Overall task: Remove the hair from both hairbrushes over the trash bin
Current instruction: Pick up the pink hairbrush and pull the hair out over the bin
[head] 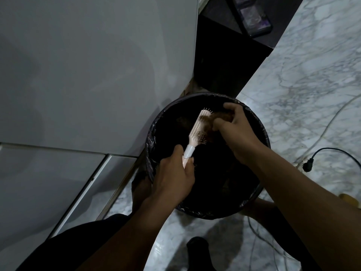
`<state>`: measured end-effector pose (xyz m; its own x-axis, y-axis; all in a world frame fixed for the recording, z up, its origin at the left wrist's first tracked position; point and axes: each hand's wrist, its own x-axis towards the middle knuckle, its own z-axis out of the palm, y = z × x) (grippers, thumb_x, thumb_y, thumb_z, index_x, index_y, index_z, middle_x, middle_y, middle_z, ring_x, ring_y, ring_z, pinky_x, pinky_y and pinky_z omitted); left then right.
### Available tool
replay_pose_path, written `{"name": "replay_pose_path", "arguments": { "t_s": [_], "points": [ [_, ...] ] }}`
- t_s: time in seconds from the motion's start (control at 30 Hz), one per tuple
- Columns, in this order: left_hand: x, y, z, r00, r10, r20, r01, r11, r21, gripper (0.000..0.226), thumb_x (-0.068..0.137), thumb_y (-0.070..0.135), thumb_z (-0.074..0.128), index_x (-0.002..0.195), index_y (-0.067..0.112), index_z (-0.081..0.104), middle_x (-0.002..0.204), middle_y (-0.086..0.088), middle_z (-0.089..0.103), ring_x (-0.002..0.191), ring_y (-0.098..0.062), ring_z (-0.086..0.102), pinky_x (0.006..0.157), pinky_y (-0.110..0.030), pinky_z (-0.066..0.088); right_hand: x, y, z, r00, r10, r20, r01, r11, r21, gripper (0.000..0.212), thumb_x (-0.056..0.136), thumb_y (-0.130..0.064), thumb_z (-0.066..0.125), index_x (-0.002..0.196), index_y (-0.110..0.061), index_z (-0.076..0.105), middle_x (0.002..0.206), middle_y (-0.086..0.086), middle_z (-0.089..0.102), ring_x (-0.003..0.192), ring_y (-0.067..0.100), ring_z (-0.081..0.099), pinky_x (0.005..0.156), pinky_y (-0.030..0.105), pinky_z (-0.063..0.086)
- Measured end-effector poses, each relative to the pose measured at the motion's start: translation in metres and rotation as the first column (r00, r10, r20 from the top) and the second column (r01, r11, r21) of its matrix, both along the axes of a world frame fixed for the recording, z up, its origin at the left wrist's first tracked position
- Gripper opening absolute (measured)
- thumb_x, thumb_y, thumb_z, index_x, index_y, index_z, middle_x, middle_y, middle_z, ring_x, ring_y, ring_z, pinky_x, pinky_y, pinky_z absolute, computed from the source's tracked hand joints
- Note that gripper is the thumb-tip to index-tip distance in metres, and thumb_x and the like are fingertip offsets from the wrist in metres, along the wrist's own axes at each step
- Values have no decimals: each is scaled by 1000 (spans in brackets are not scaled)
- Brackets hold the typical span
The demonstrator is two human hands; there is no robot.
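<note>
Two hands work over the open mouth of the trash bin (254, 122) at centre frame: your left hand (175, 173) is wrapped around the pale handle of a hairbrush (197, 130), while your right hand (234, 126) has its fingers pinched into a brown clump of hair (212, 122) caught in the bristles. You hold the brush angled up and away, head toward the top of the frame and bristles turned toward the right hand, which looks like a way to give the pulling fingers a clear reach along the pad. Both hands and the brush sit inside the rim of the bin, lined with a black bag, so that loose strands should drop straight into the liner rather than onto the marble floor (304, 90) at right. Hair appears gathered mostly along the right side of the bristle pad, so this brush seems only partly cleaned. Only one brush is in sight; where the second lies cannot be told. White cabinet panels (88, 65) fill the left of the frame, and a black power cord with its plug (307, 166) trails on the floor at right, well clear of the bin. Dim light makes the bin's contents impossible to read.
</note>
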<state>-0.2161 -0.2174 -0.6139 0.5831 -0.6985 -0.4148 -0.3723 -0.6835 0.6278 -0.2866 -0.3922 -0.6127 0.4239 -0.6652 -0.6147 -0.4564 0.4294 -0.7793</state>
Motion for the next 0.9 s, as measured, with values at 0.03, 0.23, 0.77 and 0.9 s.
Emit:
{"name": "replay_pose_path", "arguments": {
  "t_s": [0.03,0.23,0.77,0.9],
  "points": [
    [0,0,1,1000,-12,4,12,1000,2,23,100,35,52,89,25,35,69,2,51,54,-13,51,43,-23,26,-1,2,-2,993,114,-38,-118,985,-123,67,86,-11,68,145,-25,39,134,4,49,113,17,59,93,32,54],
    [-1,1,2,995,-67,71,67,998,6,23,100,36,51,89,26,33,67,5,48,53,-13,48,44,-22,24,-3,7,-8,955,230,-187,-295,789,-539,33,75,-20,86,106,-13,77,110,2,72,99,14,69,86,16,50],
    [1,-3,-1,998,35,44,-34,999,-20,23,99,37,50,89,25,34,74,-5,58,63,-30,60,52,-38,42,4,-8,3,992,-127,25,121,978,171,17,96,1,52,95,-7,67,113,23,69,97,37,69,75,50,63],
    [2,-4,0,997,58,49,-58,998,-14,23,99,36,51,90,23,35,74,-5,57,62,-27,58,49,-34,34,2,-1,8,985,174,0,-173,982,78,36,88,-12,72,123,-10,63,113,4,70,97,23,72,71,45,65]
  ]
}}
